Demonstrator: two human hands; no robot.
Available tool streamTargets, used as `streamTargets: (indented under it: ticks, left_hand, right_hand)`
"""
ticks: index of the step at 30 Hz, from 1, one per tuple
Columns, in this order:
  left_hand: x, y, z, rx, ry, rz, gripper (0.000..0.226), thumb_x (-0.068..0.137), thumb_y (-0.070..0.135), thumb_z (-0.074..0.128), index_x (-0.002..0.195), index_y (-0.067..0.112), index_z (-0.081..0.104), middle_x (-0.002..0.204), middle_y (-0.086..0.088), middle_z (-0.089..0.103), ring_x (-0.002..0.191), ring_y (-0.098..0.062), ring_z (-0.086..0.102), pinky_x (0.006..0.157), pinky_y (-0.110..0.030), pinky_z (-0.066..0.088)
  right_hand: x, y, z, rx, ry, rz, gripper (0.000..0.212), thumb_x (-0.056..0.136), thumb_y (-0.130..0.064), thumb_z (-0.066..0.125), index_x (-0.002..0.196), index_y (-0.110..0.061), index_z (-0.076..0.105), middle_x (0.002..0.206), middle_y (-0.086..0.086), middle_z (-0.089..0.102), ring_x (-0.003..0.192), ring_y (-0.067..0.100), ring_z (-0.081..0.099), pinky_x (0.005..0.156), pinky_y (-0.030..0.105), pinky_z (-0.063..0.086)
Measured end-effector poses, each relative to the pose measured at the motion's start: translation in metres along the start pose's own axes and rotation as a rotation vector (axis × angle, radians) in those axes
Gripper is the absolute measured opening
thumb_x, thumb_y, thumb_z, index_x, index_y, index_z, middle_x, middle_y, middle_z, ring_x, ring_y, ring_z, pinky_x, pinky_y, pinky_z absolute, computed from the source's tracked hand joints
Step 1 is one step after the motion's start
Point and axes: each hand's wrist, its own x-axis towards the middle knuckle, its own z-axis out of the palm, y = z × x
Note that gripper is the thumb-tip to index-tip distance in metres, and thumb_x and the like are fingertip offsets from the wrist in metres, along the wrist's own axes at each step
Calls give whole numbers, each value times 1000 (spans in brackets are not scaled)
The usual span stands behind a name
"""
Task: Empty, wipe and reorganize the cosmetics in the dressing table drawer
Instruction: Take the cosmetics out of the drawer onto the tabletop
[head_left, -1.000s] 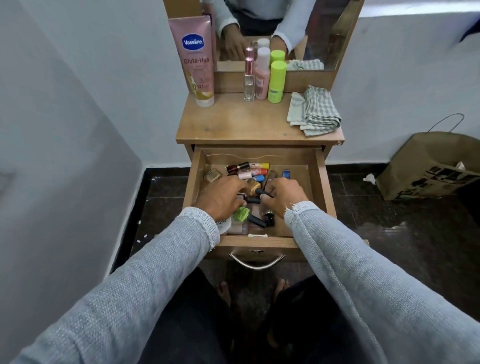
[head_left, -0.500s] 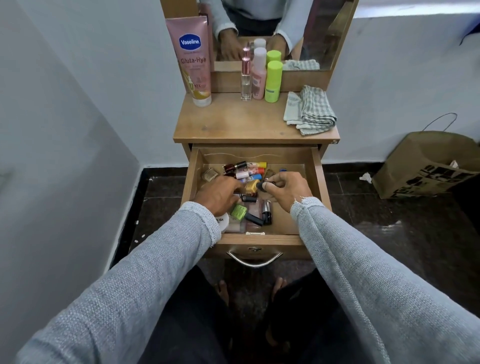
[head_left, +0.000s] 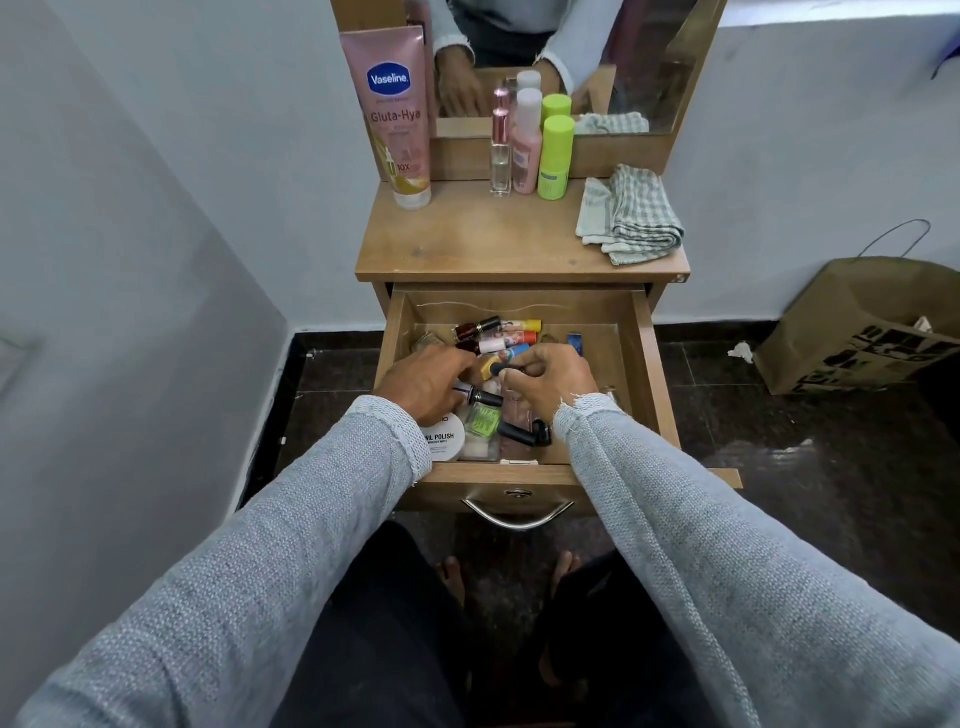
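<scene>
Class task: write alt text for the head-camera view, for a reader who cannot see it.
Both hands reach into an open wooden drawer cluttered with cosmetics; the right hand pinches a dark stick, the left hand grips small bottles. A folded checked cloth lies on the tabletop above.

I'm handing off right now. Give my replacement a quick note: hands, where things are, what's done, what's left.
Left hand: in the drawer, fingers curled over small bottles; grip unclear.
Right hand: pinching a dark-capped item mid-drawer.
Cosmetics still fill the drawer, nail polish wipes tub at front left.
Checked cloth lies folded, unused, on the tabletop.
Done: drawer opened.
Left: emptying, wiping, reorganizing.
</scene>
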Motion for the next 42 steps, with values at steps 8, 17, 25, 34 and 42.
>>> streamTargets:
  ticks: [8, 17, 25, 34, 42]
  left_hand:
    - [-2, 5, 0, -58, 75, -12, 14, 86, 27, 71, 96, 28, 61, 120, 2, 53, 107, -18, 55, 89, -40, 52]
    - [7, 10, 1, 7, -2, 41, 48, 87, 14, 68, 131, 26, 53, 136, 1, 48, 125, -22, 47, 99, -47, 47]
    - [9, 4, -6, -73, 160, 130, 39, 88, 21, 68, 126, 22, 59, 119, 0, 61, 110, -19, 57, 93, -40, 49]
    - [22, -2, -52, -569, 533, 92, 39, 82, 22, 76, 119, 16, 65, 107, 7, 67, 96, -8, 61, 84, -15, 46]
    - [77, -1, -92, -720, 631, 44, 33, 81, 18, 77, 112, 12, 67, 109, 8, 65, 101, -10, 63, 89, -22, 53]
  right_hand:
    - [-1, 3, -4, -24, -20, 2, 8, 82, -25, 75, 88, -22, 71, 77, -5, 70, 68, 10, 63, 58, 22, 49]
    - [-3, 0, 3, -145, -132, -66, 18, 84, -23, 73, 101, -18, 72, 86, -7, 69, 79, 8, 64, 77, 27, 55]
    - [6, -7, -9, 72, -42, -254, 15, 83, -16, 73, 98, -18, 72, 86, -5, 73, 78, 7, 69, 72, 23, 57]
    - [8, -19, -18, -114, -149, -225, 32, 86, -29, 69, 115, -21, 61, 98, -8, 66, 87, 6, 63, 78, 23, 55]
    - [10, -14, 4, -563, -362, -232, 31, 87, -19, 69, 117, -18, 64, 118, 2, 64, 105, 20, 61, 96, 36, 50]
